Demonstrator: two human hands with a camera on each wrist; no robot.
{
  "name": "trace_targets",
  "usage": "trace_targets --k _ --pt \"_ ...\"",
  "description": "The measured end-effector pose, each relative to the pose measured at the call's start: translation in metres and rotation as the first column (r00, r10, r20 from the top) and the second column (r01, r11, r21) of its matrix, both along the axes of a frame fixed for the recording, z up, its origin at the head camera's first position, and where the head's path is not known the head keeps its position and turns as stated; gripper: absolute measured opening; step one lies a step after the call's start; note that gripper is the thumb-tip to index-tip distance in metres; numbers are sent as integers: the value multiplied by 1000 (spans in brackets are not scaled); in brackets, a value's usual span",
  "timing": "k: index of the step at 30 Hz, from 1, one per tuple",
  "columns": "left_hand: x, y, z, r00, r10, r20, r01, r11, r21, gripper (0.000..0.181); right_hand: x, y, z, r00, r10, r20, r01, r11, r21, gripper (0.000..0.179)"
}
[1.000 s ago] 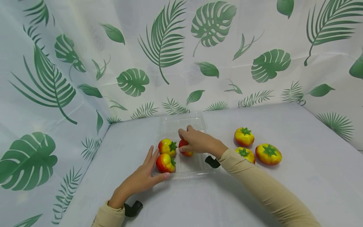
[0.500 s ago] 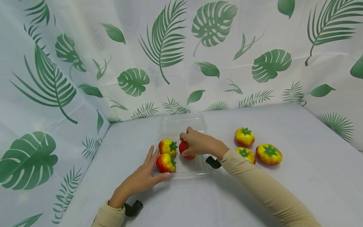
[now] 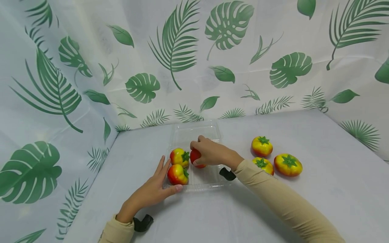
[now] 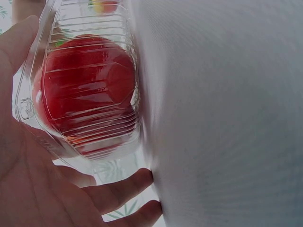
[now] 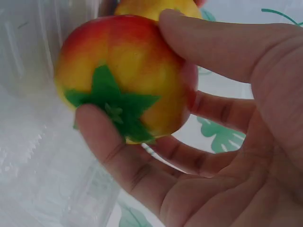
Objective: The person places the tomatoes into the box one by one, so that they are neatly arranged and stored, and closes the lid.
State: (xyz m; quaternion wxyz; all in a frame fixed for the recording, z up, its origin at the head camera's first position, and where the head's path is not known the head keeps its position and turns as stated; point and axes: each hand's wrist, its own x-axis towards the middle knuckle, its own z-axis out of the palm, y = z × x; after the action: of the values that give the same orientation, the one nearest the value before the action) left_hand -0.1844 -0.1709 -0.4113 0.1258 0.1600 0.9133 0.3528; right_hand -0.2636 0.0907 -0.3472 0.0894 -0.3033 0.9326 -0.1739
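Note:
In the head view, my right hand (image 3: 209,152) holds a red-and-yellow tomato (image 3: 195,157) over the right half of a clear plastic clamshell box (image 3: 206,179). The right wrist view shows thumb and fingers around this tomato (image 5: 128,71), one fingertip on its green star-shaped calyx (image 5: 113,101). Two more tomatoes lie in the box's left half, a rear one (image 3: 178,157) and a front one (image 3: 176,174). My left hand (image 3: 150,192) rests spread at the box's left front corner. In the left wrist view, its thumb lies by the rim and its other fingertips touch the table.
The box's clear lid (image 3: 196,130) lies folded back toward the patterned curtain. Right of the box sit three tomatoes: a rear one (image 3: 262,146), a near one (image 3: 263,164) partly behind the right sleeve, and a flatter one (image 3: 288,165). White cloth (image 3: 197,216) covers the table.
The right hand and its tomato shifted slightly right, then back left, and the tomato turned a little in the grip. The left hand and the other tomatoes stayed put.

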Motion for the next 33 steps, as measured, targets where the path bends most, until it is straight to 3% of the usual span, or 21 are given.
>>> trace_targets --k 11,23,33 --pt "0 1 0 1000 -2 0 2 1000 3 108 -1 -6 -4 999 -8 -46 7 1000 -23 50" --pt "0 1 0 1000 -2 0 2 1000 5 108 3 -3 0 1000 -6 -12 6 1000 -17 54" --pt "0 0 1 1000 -9 -9 9 1000 -1 110 5 5 5 1000 -11 11 12 999 -32 68"
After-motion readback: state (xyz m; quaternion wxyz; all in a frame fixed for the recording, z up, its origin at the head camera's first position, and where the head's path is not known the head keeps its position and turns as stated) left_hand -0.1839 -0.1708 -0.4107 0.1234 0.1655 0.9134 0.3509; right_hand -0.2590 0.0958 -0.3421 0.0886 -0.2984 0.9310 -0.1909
